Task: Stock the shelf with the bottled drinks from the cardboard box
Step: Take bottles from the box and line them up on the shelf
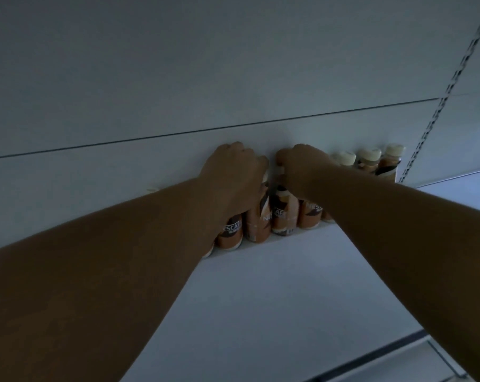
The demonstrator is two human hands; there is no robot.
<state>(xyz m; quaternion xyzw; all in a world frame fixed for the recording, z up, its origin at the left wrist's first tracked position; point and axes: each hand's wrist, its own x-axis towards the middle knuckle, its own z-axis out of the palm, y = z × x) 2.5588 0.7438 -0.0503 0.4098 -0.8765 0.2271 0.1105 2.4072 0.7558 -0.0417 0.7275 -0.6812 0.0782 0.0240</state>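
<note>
A row of brown coffee bottles with cream caps stands at the back of a white shelf (pixel 260 285), against the back panel. My left hand (pixel 233 172) is closed over the top of one bottle (pixel 258 221) in the row. My right hand (pixel 302 164) is closed over the top of the bottle beside it (pixel 282 213). Three more bottles (pixel 368 161) stand free at the right end of the row. One bottle (pixel 230 230) shows below my left wrist. The cardboard box is out of view.
The white back panel (pixel 233 78) rises behind the bottles. A slotted metal upright (pixel 448 89) runs along the right side. The shelf's front edge (pixel 371 357) shows at the lower right. The light is dim.
</note>
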